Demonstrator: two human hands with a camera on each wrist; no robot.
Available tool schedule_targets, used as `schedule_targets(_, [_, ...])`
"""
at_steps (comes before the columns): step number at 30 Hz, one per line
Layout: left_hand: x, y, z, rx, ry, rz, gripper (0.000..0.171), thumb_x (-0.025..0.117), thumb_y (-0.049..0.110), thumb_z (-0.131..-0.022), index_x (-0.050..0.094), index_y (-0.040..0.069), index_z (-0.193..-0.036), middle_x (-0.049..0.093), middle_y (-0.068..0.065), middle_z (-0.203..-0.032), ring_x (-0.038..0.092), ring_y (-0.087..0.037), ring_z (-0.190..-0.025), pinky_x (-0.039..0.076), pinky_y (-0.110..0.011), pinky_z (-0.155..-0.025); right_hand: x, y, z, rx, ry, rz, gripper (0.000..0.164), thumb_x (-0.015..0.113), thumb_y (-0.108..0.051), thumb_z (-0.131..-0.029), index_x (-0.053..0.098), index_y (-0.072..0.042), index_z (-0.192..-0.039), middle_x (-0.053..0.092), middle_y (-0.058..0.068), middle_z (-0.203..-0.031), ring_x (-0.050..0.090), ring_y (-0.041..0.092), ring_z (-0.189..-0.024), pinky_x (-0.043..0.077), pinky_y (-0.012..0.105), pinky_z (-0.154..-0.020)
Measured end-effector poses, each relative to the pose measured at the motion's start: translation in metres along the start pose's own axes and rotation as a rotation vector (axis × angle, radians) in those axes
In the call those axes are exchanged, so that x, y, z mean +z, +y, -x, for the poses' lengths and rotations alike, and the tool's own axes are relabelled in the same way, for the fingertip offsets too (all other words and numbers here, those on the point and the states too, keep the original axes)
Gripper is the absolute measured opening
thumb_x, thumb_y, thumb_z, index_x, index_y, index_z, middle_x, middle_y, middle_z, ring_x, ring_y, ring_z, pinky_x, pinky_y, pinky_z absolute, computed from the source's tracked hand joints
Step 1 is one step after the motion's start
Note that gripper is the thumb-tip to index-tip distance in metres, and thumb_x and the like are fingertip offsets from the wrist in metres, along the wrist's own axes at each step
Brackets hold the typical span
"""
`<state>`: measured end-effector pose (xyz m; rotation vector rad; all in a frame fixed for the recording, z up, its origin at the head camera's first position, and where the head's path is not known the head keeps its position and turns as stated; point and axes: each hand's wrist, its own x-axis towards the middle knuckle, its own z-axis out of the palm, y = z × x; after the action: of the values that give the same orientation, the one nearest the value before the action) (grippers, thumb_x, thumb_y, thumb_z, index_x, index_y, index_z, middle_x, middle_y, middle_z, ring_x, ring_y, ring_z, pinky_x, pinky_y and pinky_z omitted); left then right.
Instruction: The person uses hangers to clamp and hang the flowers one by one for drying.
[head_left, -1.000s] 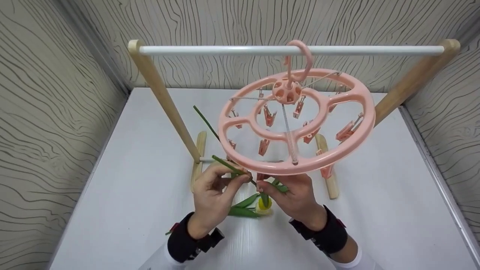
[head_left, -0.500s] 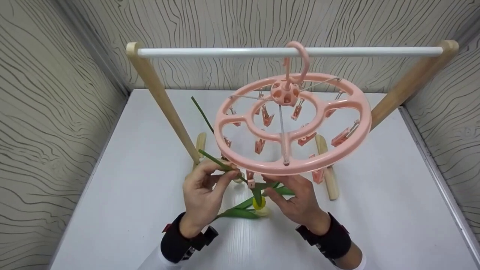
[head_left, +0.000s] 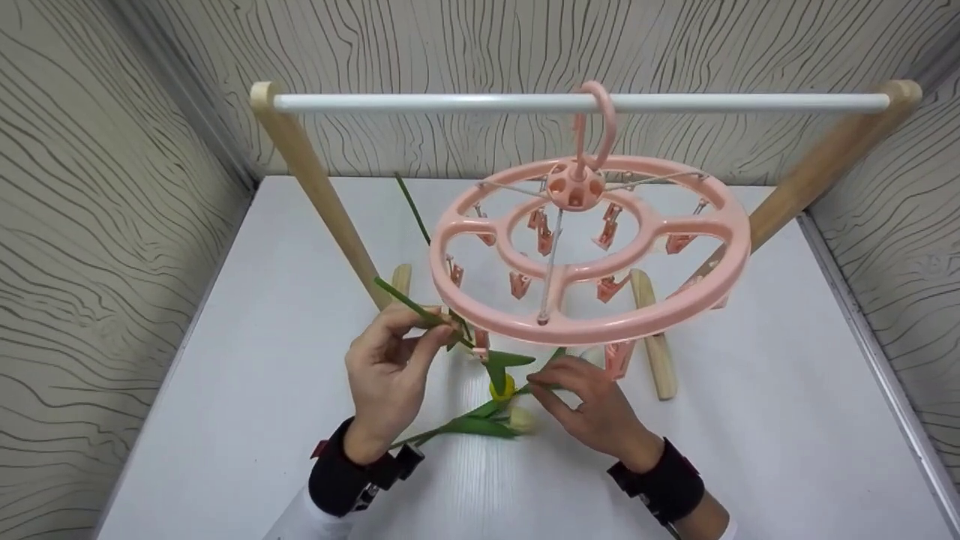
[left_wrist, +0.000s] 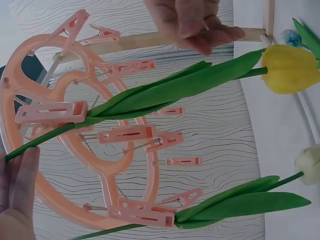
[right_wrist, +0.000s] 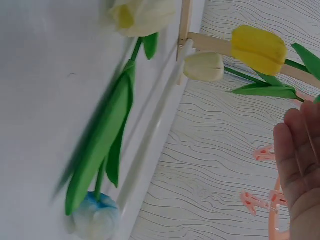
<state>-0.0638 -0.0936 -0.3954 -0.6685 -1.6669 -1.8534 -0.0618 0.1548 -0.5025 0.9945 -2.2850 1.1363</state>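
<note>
A yellow artificial tulip [left_wrist: 290, 69] hangs head-down, a pink clothespin [left_wrist: 52, 112] biting its green stem where the leaves begin. My left hand [head_left: 386, 375] pinches that stem above the clip, between thumb and fingers. Beside the bloom is my right hand [head_left: 592, 409], its fingers loosely extended and holding nothing. Both wrists wear black straps. A second tulip, white [left_wrist: 311, 165], hangs from another clothespin [left_wrist: 142, 215] farther back. The clips belong to a round pink drying hanger [head_left: 450, 311], whose ring hides part of the stems in the head view.
The hanger's hook [head_left: 609, 124] sits over a white rod [head_left: 420, 103] on wooden posts [head_left: 319, 187]. On the white table [head_left: 225, 420] lie a whitish tulip [right_wrist: 145, 17] and a blue-and-white one [right_wrist: 95, 217]. Patterned walls [head_left: 465, 45] stand close around.
The right hand has let go around the clothespin and drawn back to the right. The left hand has shifted left with the stem, and the hanger has turned, carrying the yellow tulip left.
</note>
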Motion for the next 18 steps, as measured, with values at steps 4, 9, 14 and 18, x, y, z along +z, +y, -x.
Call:
schedule_targets(4, [-0.005,-0.003,-0.003,-0.002,0.003,0.03,0.021,0.063,-0.022,-0.078,0.06,-0.016,-0.098,0.068,-0.006,-0.094,0.072,-0.014,-0.085,0.064,-0.03,-0.068,0.013,0.006,0.012,-0.033,-0.078,0.061,0.019,0.076,-0.013,-0.082,0.072,-0.021,-0.099,0.069,-0.01,-0.09,0.065,0.002,-0.084,0.055,0.014,-0.074])
schedule_targets(9, [-0.011,-0.007,-0.007,-0.013,0.017,0.027,0.021,0.063,-0.02,-0.08,0.06,-0.016,-0.1,0.068,-0.005,-0.094,0.072,-0.015,-0.085,0.065,-0.031,-0.071,0.032,0.006,0.02,-0.108,-0.119,0.11,0.012,0.077,-0.019,-0.082,0.072,-0.02,-0.093,0.068,-0.009,-0.091,0.064,0.003,-0.082,0.055,0.015,-0.071])
schedule_targets(14, [-0.016,-0.01,-0.01,-0.06,0.037,-0.052,0.019,0.065,-0.014,-0.082,0.061,-0.015,-0.101,0.068,0.002,-0.096,0.072,-0.012,-0.086,0.064,-0.027,-0.073,0.049,0.002,0.024,-0.168,-0.203,0.195,0.013,0.077,-0.023,-0.083,0.072,-0.018,-0.093,0.066,-0.007,-0.094,0.062,0.004,-0.084,0.054,0.015,-0.072])
schedule_targets(18, [-0.018,-0.013,-0.015,-0.074,0.042,-0.061,0.018,0.065,-0.012,-0.083,0.061,-0.014,-0.1,0.068,0.003,-0.097,0.072,-0.012,-0.086,0.064,-0.028,-0.073,0.061,-0.001,0.023,-0.15,-0.315,0.271,0.02,0.076,-0.03,-0.084,0.071,-0.019,-0.099,0.066,-0.008,-0.102,0.061,0.005,-0.092,0.054,0.017,-0.076])
